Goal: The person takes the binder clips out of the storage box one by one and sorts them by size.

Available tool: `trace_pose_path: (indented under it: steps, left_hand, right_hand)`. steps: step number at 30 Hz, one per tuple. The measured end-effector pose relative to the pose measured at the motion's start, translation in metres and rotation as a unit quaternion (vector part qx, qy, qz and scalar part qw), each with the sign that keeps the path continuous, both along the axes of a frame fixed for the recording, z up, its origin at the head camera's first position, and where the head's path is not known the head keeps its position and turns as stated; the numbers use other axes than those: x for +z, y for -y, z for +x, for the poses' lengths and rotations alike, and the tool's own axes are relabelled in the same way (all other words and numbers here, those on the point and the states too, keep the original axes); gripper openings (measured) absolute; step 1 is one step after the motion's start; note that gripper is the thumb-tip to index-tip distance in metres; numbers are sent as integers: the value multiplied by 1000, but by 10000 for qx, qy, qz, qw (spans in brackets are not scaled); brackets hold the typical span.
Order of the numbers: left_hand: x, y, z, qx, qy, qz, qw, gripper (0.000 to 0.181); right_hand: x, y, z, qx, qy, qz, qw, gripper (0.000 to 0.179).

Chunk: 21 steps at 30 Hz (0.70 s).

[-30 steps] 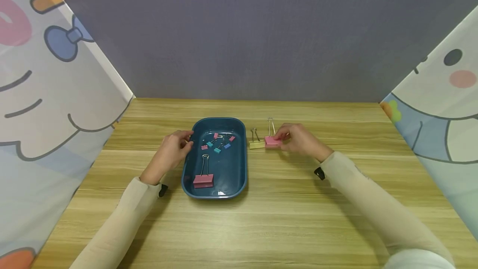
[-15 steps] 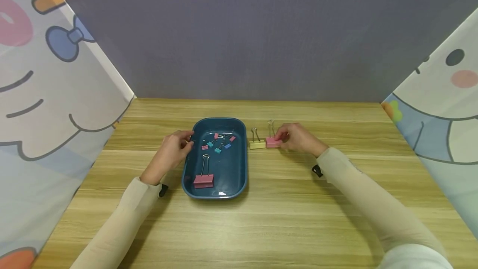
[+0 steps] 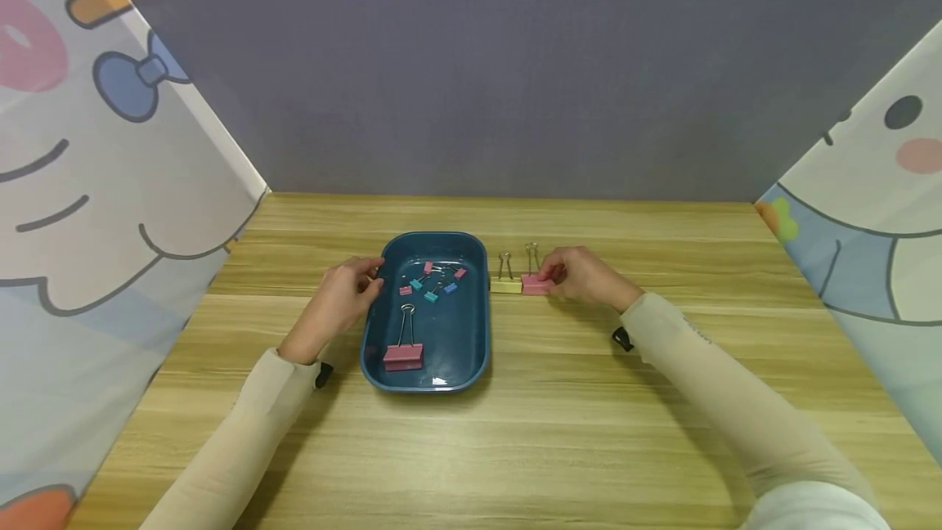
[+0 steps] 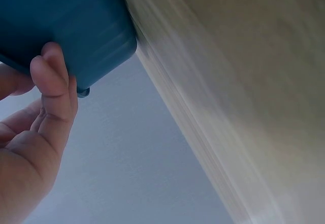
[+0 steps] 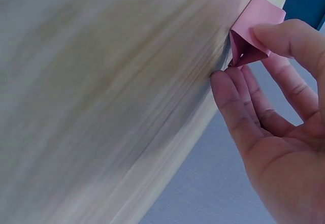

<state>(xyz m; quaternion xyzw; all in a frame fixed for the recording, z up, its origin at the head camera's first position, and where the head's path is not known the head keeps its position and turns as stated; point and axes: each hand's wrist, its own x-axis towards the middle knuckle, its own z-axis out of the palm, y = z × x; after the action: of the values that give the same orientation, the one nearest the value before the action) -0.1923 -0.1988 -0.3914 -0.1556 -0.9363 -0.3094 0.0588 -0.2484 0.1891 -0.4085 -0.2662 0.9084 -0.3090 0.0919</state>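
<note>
At the left long side of a dark blue tray (image 3: 464, 375), my left hand (image 3: 334, 301) holds the rim; in the left wrist view its curved fingers (image 4: 51, 76) lie against the outer wall. My right hand (image 3: 589, 276) pinches a large pink binder clip (image 3: 532, 285) at its right end, thumb (image 5: 279, 33) on its upper face. That clip lies end to end with a yellow binder clip (image 3: 504, 287), and both have their wire handles pointing away from me. The yellow one sits close beside the tray's right wall.
Inside the tray lie another large pink binder clip (image 3: 403, 357) and several small ones, among them a blue clip (image 3: 450, 289) and a teal clip (image 3: 431, 296). The wooden table (image 3: 574, 448) ends at a grey panel (image 3: 515, 72) behind.
The pink clip under my right hand has shifted slightly towards me and left, its handles lower, now in line with the yellow clip. My left hand stays at the tray.
</note>
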Motion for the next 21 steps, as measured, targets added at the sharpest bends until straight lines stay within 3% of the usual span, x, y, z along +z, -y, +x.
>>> trace_pose_path:
  steps: [21]
  left_hand:
    - [-1, 0, 1, 10, 24, 72, 10000, 34]
  right_hand:
    - [1, 1, 0, 264, -26, 127, 9996, 18]
